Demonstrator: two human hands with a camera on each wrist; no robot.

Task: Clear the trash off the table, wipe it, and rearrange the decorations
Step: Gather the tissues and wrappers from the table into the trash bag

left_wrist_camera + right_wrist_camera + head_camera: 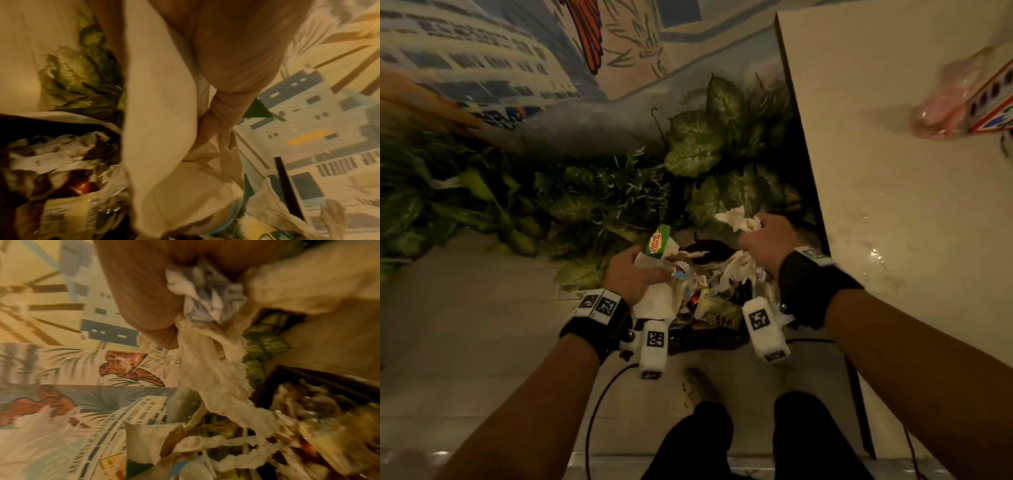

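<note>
I stand over a dark trash bin [709, 342] on the floor, heaped with crumpled paper and wrappers. My left hand [631, 270] hovers over its left side. It grips white paper sheets [654, 265] and a green sponge wrapper [658, 241]. In the left wrist view the thumb [224, 107] presses against the white paper [160, 113]. My right hand [762, 238] is over the bin's far right side and clutches a crumpled white tissue [739, 219]. The right wrist view shows the tissue [205, 295] bunched in the fist, with torn paper trailing down toward the bin [312, 374].
The pale table [893, 178] stands to the right, with a pink plastic bag [941, 106] and a patterned box [993, 99] on it. Leafy plants [705, 137] crowd behind the bin against a painted wall. My legs [750, 442] and cables lie on the tiled floor below.
</note>
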